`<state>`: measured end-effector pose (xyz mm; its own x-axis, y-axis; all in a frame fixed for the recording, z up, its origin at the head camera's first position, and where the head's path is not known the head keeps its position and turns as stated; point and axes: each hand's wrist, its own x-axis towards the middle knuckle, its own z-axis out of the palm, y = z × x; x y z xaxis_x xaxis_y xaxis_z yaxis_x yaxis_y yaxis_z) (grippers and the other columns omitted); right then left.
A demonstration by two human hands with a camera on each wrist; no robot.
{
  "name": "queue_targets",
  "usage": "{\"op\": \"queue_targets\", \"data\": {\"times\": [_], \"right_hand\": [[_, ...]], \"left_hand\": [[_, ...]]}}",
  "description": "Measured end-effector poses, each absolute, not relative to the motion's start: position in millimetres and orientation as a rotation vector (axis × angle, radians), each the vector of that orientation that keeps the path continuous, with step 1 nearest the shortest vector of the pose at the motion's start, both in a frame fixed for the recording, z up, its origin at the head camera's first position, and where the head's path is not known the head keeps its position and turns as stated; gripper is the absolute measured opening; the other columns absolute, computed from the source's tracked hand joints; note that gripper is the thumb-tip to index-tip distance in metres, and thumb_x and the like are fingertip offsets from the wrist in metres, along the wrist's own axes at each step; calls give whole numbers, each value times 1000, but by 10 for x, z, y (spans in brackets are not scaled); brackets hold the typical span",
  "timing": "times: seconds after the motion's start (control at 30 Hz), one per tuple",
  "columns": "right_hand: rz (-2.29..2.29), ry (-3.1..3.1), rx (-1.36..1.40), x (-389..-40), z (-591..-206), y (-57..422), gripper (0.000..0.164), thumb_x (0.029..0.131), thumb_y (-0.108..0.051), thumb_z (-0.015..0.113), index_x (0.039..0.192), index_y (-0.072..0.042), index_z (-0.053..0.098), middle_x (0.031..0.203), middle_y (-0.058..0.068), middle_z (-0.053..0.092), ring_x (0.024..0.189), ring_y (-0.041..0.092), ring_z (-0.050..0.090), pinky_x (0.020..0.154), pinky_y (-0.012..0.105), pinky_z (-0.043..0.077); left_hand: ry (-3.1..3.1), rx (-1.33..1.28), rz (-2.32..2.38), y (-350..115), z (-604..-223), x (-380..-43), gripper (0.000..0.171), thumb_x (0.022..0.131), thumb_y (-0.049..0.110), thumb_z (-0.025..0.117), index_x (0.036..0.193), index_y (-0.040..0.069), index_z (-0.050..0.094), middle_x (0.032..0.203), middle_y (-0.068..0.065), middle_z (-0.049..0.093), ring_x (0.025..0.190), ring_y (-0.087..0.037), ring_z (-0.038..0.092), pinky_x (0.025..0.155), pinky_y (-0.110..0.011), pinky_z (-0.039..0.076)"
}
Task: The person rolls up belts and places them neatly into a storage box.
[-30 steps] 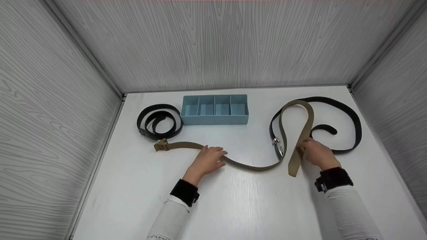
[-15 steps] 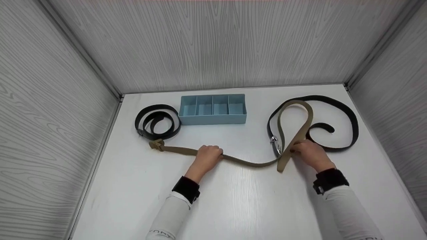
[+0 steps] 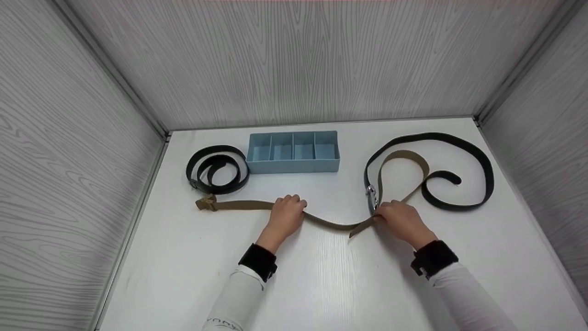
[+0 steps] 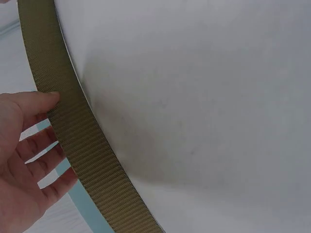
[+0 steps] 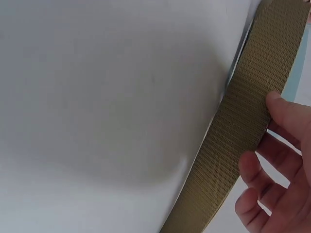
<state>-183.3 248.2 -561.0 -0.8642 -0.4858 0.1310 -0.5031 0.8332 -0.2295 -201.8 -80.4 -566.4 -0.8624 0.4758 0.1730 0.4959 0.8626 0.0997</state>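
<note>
An olive-brown webbing belt (image 3: pixel 245 205) stretches across the white table, its buckle (image 3: pixel 206 202) at the left and a loop at the right. My left hand (image 3: pixel 287 216) pinches it partway along; in the left wrist view the thumb (image 4: pixel 46 101) lies on the strap's face with the other fingers behind. My right hand (image 3: pixel 401 221) pinches the strap near its free end, which points left over the belt's middle stretch. The right wrist view has the thumb (image 5: pixel 286 111) on the webbing, the lower fingers curled. Next to the right hand is a silver buckle (image 3: pixel 371 195) of a black belt (image 3: pixel 477 156).
A blue box (image 3: pixel 294 166) with several compartments stands at the back of the table (image 3: pixel 298 285). Left of it lies a coiled black belt (image 3: pixel 219 187), close to the olive buckle. Grey wood-grain panels (image 3: pixel 294 64) wall the back and both sides.
My right hand has moved left, drawing the belt's free end over the middle stretch. My left hand has gone from spread fingers to gripping the belt, and the olive buckle has shifted left.
</note>
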Motion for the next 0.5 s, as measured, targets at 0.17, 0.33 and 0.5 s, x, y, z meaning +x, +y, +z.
{"op": "queue_targets", "data": {"times": [0.17,0.33,0.5], "right_hand": [[403,-2898,741,-1771,-5627,2346,7,82,-13,79,79,-13,72,74,-1,63,66,23,58,52,40,46],[391,-2895,737,-1752,-5623,2242,11,79,-13,80,74,-13,70,69,-1,61,63,23,59,51,40,46],[385,-2907,802,-1735,-5645,2151,10,79,-12,80,73,-13,71,69,1,61,64,23,60,52,39,47]], "left_hand": [[-2746,-915,-303,-644,-5625,-1797,10,87,12,70,97,11,73,94,-3,63,92,-20,59,85,-38,47],[-2675,-1062,-289,-384,-5628,-1624,11,91,24,69,91,14,73,81,2,63,74,-14,61,68,-30,48],[-2731,-1129,-186,-134,-5680,-1543,17,89,31,69,83,15,72,74,4,63,61,-12,60,52,-28,46]]}}
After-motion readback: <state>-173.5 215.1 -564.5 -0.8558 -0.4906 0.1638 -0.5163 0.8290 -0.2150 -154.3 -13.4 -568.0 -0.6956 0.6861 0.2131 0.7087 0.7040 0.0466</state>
